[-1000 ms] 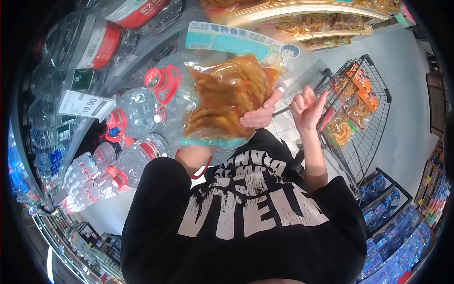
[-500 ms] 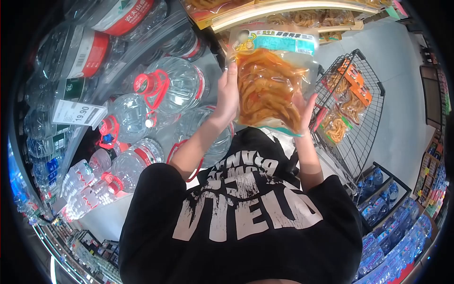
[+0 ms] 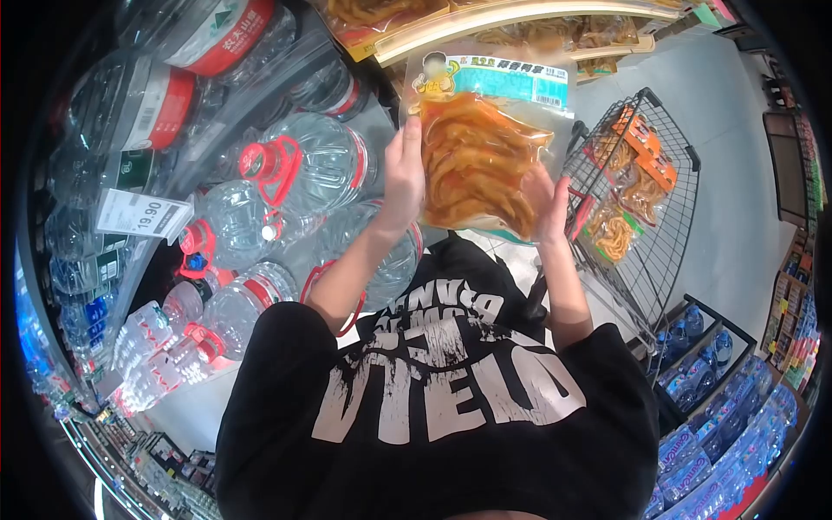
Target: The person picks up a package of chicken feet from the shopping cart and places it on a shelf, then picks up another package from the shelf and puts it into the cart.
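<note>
Upright in front of me is a clear sealed food packet [image 3: 481, 165] filled with glossy orange-brown pieces that look like chicken feet, with a turquoise and white label across its top. My left hand [image 3: 404, 178] grips its left edge, thumb on the front. Around the lower right edge is my right hand [image 3: 548, 210], with part of its fingers hidden behind the packet. Just beyond that hand stands a black wire shopping cart [image 3: 685, 225], holding several similar packets [image 3: 617, 234], some with orange labels.
Large water bottles [image 3: 316, 165] with red caps and handles crowd the left, beside a price tag [image 3: 144, 214]. A shelf edge [image 3: 520, 24] with more food packets runs along the top. Bottled water packs [image 3: 728, 433] are stacked at lower right.
The packet and both hands have shifted a little to the left in view. Both hands keep their hold on it, and its front now faces me with less glare.
</note>
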Demonstrator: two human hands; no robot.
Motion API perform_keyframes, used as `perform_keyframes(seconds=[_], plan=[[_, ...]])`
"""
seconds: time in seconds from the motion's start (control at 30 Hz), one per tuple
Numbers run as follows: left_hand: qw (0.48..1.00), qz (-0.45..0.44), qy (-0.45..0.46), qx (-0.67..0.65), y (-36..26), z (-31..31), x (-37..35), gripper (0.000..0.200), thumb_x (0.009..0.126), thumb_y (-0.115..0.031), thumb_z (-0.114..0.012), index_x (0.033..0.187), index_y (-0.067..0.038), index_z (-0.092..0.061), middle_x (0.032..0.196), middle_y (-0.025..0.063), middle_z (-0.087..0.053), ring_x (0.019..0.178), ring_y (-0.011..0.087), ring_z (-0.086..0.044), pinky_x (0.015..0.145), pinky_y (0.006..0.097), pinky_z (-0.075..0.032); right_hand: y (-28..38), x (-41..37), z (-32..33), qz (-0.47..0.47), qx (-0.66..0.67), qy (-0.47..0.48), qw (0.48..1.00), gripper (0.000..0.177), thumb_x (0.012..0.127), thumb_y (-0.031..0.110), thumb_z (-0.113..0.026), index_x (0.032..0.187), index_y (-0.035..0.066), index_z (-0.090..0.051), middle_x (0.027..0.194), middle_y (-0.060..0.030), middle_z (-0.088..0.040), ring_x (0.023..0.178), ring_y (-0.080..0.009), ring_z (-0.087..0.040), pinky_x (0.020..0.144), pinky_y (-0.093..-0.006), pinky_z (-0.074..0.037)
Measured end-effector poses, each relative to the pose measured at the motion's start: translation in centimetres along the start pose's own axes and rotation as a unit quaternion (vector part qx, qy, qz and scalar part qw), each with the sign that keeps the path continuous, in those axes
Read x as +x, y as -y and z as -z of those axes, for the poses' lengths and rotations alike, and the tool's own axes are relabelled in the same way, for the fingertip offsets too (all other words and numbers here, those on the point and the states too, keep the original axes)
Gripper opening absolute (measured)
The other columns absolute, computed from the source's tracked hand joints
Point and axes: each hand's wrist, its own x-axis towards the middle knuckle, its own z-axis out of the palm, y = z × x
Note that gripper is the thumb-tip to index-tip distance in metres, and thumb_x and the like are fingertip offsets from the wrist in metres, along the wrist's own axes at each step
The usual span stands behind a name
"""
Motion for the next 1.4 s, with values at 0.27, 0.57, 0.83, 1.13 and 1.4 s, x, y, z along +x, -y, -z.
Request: perform_keyframes(seconds=[0.27, 0.57, 0.83, 1.13, 1.4], plan=[[0.996, 0.069, -0.045, 0.023, 1.5, 1.1, 1.4, 0.040, 0.096, -0.033, -0.039, 0.109, 0.003, -0.053, 0.103, 0.0068, -0.058, 0.093, 0.0105, -0.054, 0.082, 0.0253, -0.044, -0.2, -0.3, 0.8, 0.014, 0.015, 0.011, 1.000, 0.079, 0.082, 0.047, -0.056, 0.138, 0.002, -0.023, 0.136, -0.0132, -0.035, 0.126, -0.0259, -0.032, 0.104, -0.0402, -0.026], [0.995, -0.057, -0.079, 0.014, 3.8, 3.1, 1.5, 0.038, 0.090, -0.020, -0.047, 0.118, 0.005, -0.046, 0.104, 0.0073, -0.059, 0.094, 0.0118, -0.054, 0.084, 0.0252, -0.042, 1.0, 0.0, -0.4, 0.042, -0.052, -0.024, 0.997, 0.045, 0.082, 0.011, -0.063, 0.122, 0.001, -0.044, 0.116, -0.0075, -0.052, 0.106, -0.0164, -0.052, 0.090, -0.0295, -0.042], [0.870, -0.268, 0.130, 0.392, -10.9, -0.6, -1.9, 0.038, 0.090, -0.023, -0.051, 0.118, 0.002, -0.046, 0.104, 0.0126, -0.059, 0.093, 0.0208, -0.057, 0.079, 0.0316, -0.044, 8.5, 2.2, -4.8, 0.287, -0.308, 0.006, 0.907, 0.028, 0.081, 0.014, -0.067, 0.101, -0.001, -0.055, 0.090, -0.0039, -0.057, 0.083, -0.0099, -0.053, 0.073, -0.0241, -0.043], [0.752, -0.556, 0.045, 0.351, -28.6, -10.2, 1.3, 0.028, 0.086, -0.013, -0.050, 0.110, 0.001, -0.050, 0.092, 0.0208, -0.062, 0.086, 0.0314, -0.062, 0.074, 0.0343, -0.047, 27.8, 9.6, -17.7, 0.519, -0.281, 0.021, 0.807, 0.046, 0.081, 0.020, -0.067, 0.117, -0.001, -0.049, 0.106, -0.0105, -0.058, 0.097, -0.0159, -0.055, 0.081, -0.0281, -0.044], [0.720, -0.565, -0.098, 0.391, -34.7, -11.9, 8.4, 0.033, 0.087, -0.018, -0.053, 0.113, 0.000, -0.047, 0.088, 0.0213, -0.061, 0.088, 0.0382, -0.059, 0.071, 0.0398, -0.046, 34.8, 19.2, -24.4, 0.479, -0.229, 0.159, 0.833, 0.039, 0.080, 0.016, -0.067, 0.112, 0.000, -0.051, 0.104, -0.0110, -0.060, 0.095, -0.0160, -0.056, 0.083, -0.0281, -0.044]])
